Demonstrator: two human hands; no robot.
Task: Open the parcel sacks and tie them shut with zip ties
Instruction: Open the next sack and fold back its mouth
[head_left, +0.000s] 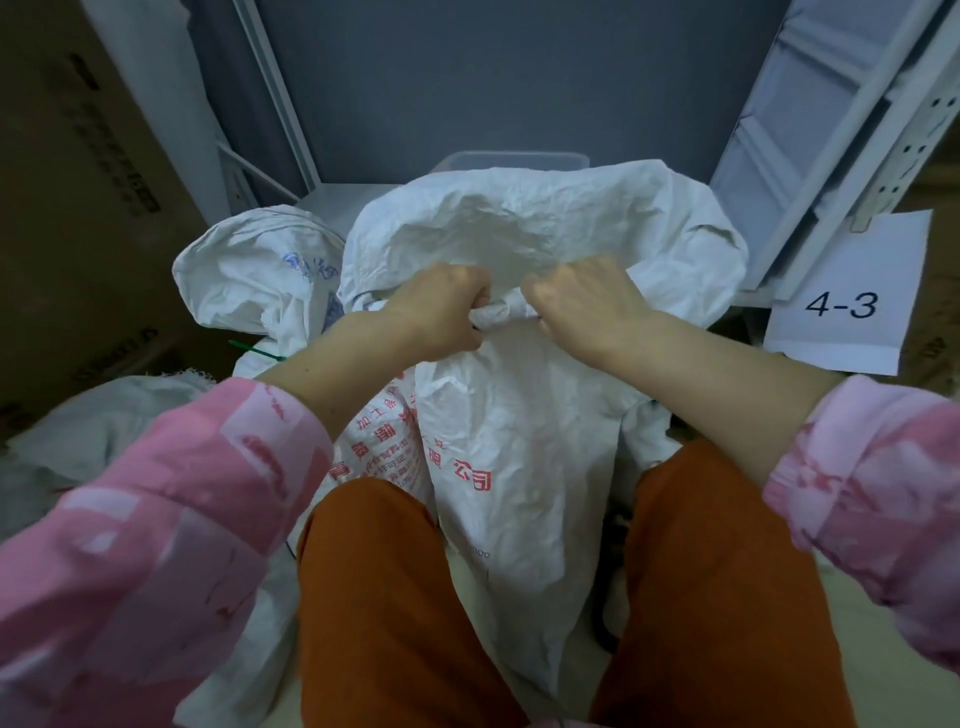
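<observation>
- Hands, two. My left hand (441, 306) and right hand (582, 306) sat close together at the middle of the scene, fingers of both curled tight round the same twisted neck of cloth, with only a short bunch of it showing between the fists.
- Sack in hand, one. A white woven sack (519, 431) with red print stood between my knees; its gathered neck was held at the hands, and the loose top flared up and away on the far side. I judged the neck was bunched so a tie could go round it; no tie showed on it.
- Second sack, one. Another white sack (249, 265) lay to the far left, just beside the first, crumpled, with faint blue marking on it.
- Third sack, probably one. A pale heap of cloth (104, 421) lay at the near left, partly behind my sleeve; I took it for a further sack but could not be sure.
- Zip tie, one seen. A green zip tie (257, 352) lay to the left, between the second sack and the heap, well within reach of the left hand, which I judged was why it lay there.
- Paper label, one. A white sheet (852, 296) marked 4-3 hung at the right.
- Cardboard box, one. A brown box (78, 182) stood at the far left.
- Shelving, white metal uprights (831, 130) at the far right.
</observation>
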